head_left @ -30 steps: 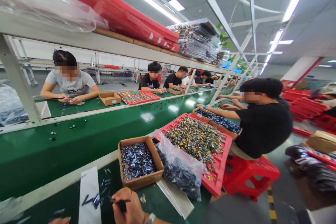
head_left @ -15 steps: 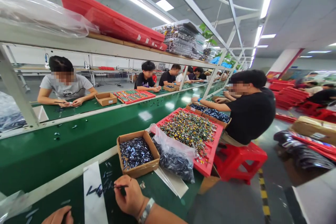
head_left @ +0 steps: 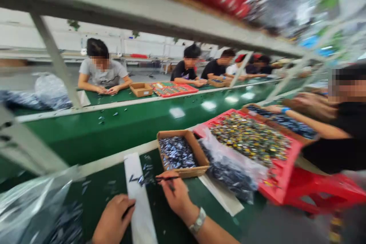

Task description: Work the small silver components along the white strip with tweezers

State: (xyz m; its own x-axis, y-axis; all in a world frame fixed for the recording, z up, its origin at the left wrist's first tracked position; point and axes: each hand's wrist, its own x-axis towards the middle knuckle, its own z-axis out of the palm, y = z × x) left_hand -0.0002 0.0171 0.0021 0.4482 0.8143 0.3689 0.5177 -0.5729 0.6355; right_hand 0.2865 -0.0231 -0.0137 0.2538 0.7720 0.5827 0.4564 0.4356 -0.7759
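Note:
My left hand (head_left: pixel 114 217) is closed, pinching a small dark plastic piece (head_left: pixel 128 210) between thumb and fingers, beside a white strip (head_left: pixel 144 213) on the green bench. Wearing a silver watch (head_left: pixel 198 220), my right hand (head_left: pixel 175 195) closes around thin dark tweezers (head_left: pixel 167 178). Their tip points left toward a loose group of glossy dark pieces (head_left: pixel 147 171). A few such pieces (head_left: pixel 137 179) lie on the strip's upper part. Just behind my right hand stands a cardboard box (head_left: pixel 185 173) filled with similar shiny pieces (head_left: pixel 177 152).
A clear bag of dark parts (head_left: pixel 228 171) lies right of the box, beside a red tray (head_left: pixel 291 167) heaped with small multicoloured parts. Another plastic bag (head_left: pixel 42 206) fills the left corner. A green conveyor (head_left: pixel 137 129) runs behind. Co-workers sit opposite and at right (head_left: pixel 349 133).
The view has swung left and down, so the bench shows further right and higher. My left hand has come more into view, close to the white strip. My right hand still holds the tweezers.

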